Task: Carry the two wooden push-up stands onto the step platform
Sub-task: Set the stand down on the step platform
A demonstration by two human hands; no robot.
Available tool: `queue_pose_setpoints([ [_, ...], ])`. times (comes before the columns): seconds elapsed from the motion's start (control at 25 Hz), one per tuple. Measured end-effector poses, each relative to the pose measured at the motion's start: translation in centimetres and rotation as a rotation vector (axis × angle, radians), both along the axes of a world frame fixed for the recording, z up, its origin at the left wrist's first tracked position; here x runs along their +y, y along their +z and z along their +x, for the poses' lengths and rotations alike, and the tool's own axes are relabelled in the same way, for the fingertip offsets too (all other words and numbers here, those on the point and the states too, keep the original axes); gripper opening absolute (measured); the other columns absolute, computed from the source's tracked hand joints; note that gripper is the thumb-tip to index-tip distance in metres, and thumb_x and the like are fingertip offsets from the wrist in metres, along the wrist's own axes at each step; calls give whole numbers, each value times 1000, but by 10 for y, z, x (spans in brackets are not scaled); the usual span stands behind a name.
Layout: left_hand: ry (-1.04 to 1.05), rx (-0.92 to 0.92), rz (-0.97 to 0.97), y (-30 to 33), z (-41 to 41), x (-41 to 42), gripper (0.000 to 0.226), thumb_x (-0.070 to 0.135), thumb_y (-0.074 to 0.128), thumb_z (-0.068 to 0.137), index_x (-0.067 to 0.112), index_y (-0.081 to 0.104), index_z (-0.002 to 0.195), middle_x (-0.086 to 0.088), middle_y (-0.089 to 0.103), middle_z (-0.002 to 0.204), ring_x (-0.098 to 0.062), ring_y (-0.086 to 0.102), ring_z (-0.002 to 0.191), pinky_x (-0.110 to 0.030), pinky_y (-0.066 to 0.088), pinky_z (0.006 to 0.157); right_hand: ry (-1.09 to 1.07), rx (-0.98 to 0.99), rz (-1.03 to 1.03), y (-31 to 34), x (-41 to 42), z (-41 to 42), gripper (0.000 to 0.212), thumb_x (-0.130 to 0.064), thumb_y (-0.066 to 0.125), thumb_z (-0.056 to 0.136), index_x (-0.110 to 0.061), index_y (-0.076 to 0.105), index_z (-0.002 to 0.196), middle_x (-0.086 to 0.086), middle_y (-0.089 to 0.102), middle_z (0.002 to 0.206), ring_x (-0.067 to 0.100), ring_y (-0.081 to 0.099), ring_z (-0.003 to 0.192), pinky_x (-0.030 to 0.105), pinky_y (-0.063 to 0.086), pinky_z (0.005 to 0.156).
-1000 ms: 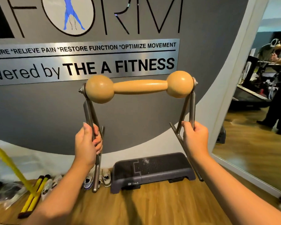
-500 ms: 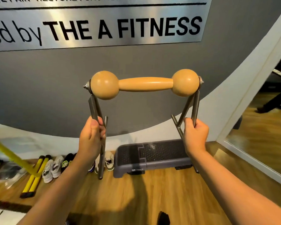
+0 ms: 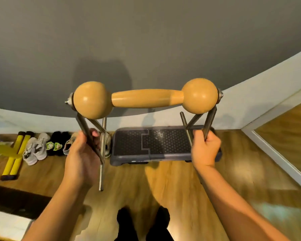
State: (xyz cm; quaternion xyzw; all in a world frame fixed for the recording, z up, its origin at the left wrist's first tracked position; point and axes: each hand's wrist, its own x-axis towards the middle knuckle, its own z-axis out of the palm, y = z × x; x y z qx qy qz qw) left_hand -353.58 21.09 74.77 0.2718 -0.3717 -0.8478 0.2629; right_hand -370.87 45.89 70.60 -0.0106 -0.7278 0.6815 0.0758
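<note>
Grey wall [image 3: 146, 32] with a pale curved band above warm wooden flooring [image 3: 181, 188], and against the base of it a dark grey textured plastic step platform [image 3: 151, 145]. Held up in the air, well clear of that platform: 1 push-up stand with a honey-coloured turned wooden handle and steel rod legs [image 3: 146, 99]. Left hand [image 3: 82, 150] clamped round the left leg rods, right hand [image 3: 204, 148] clamped round the right ones, hands well apart, handle roughly level. No 2nd stand in sight.

Compared with 1 second ago: wall lettering gone from view, platform now larger and directly beneath the stand, gaze tipped down, dark shoes [image 3: 142, 223] of the carrier showing at the bottom edge. Meaning, most likely: approach finished, lowering next. Stand not yet touching the platform top. Off to the left, a row of sneakers [image 3: 35, 148] and yellow foam-covered bars [image 3: 14, 157] on the floor, clear of the path.
</note>
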Motion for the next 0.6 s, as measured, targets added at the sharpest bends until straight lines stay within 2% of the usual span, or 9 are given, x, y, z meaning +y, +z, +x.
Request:
queue_pose_setpoints([
  [0.08,-11,14,58,-31,-37,-13,41,23,43,103,21,73,75,4,58,75,-9,52,67,-19,47,65,-29,-69,5,-43,-12,-28,33,-28,58,76,-26,42,48,-11,38,48,7,34,52,30,27,52],
  [0.2,-7,53,108,-87,-81,-32,27,22,51,89,14,70,72,0,55,69,-13,46,62,-23,44,61,-73,-141,37,-103,-26,-59,36,-24,59,79,-14,37,53,12,36,57,21,34,57,42,27,52],
  [0.36,35,-2,165,-187,-118,-64,36,19,42,91,15,65,64,-1,52,64,-14,41,60,-25,39,61,-6,-164,47,-192,-47,-88,39,-16,59,86,-17,38,54,23,34,57,34,33,55,49,30,50],
  [0.48,57,-31,227,-249,-132,-79,22,20,49,79,16,61,62,0,50,61,-14,41,57,-25,38,58,13,-257,49,-250,-62,-98,40,-20,61,87,-21,40,53,17,32,59,31,31,58,47,28,51],
  [0.6,38,-88,216,-307,-142,-92,20,23,49,75,18,59,59,0,48,59,-14,40,57,-26,34,60,8,-300,58,-303,-74,-107,39,-22,60,86,-22,34,56,28,28,64,31,30,62,52,28,51],
])
